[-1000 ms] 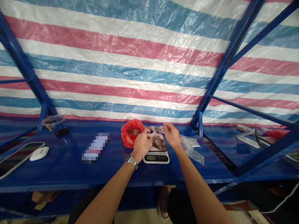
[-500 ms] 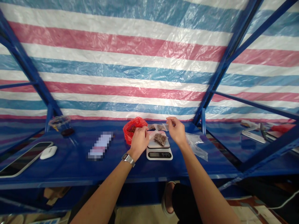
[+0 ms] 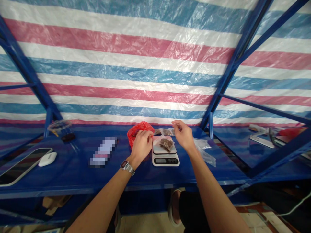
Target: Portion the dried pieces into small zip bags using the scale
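My left hand [image 3: 141, 144] is at the right rim of a red plastic bag [image 3: 132, 135], partly covering its dark contents. Its fingers curl together; whatever they hold, if anything, is hidden. Beside it stands a white digital kitchen scale [image 3: 167, 164]. On the scale's plate lies a small clear bag of brown dried bits [image 3: 166, 144], its kind too small to make out. Hovering off the scale's back right corner, my right hand [image 3: 184, 134] has its fingers loosely bent and apart from the thumb, with nothing visible between them. Small filled clear bags [image 3: 167, 132] lie behind the scale.
Flat clear plastic bags [image 3: 206, 153] lie right of my right forearm. On the left are a blurred-out flat item [image 3: 104, 151], a tablet or large phone [image 3: 24, 166], a white earbud case [image 3: 48, 159] and a clear cup [image 3: 60, 129]. Blue metal posts [image 3: 222, 84] frame the table.
My left hand has moved slightly left, from the scale's left edge to over the red bag. My right hand has stayed nearly in place. A number display seems fainter or lighter on the scale.
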The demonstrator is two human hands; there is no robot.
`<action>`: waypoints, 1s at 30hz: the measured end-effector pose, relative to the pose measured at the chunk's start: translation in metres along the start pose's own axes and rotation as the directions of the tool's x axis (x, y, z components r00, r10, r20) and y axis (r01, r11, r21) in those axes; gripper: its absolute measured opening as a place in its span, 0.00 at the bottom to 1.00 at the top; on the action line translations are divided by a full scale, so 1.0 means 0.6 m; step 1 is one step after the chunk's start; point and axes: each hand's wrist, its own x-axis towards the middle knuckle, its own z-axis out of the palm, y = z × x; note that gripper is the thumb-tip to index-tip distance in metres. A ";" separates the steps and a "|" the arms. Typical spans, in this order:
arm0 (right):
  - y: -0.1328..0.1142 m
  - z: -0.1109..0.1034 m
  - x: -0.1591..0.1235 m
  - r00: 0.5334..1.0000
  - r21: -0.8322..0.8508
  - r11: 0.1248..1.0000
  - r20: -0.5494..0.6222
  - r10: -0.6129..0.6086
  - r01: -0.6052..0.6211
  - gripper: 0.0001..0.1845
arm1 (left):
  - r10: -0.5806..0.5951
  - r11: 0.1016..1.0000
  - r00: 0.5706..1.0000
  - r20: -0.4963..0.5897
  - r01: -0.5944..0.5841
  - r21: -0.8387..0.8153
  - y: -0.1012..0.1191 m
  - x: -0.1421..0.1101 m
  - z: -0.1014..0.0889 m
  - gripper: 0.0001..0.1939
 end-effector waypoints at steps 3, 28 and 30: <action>0.013 0.000 -0.002 1.000 -0.036 0.999 0.025 0.007 -0.006 0.18 | 0.007 1.000 1.000 -0.009 -0.007 -0.010 0.000 0.002 -0.001 0.12; 0.012 0.039 -0.025 0.840 -0.368 0.918 0.537 0.083 0.145 0.16 | -0.120 0.971 0.973 0.195 0.074 0.227 -0.061 -0.017 -0.072 0.12; -0.005 0.054 -0.025 0.845 -0.311 0.935 0.535 0.022 0.172 0.19 | -0.107 0.971 0.950 0.293 0.037 0.236 -0.071 -0.029 -0.078 0.13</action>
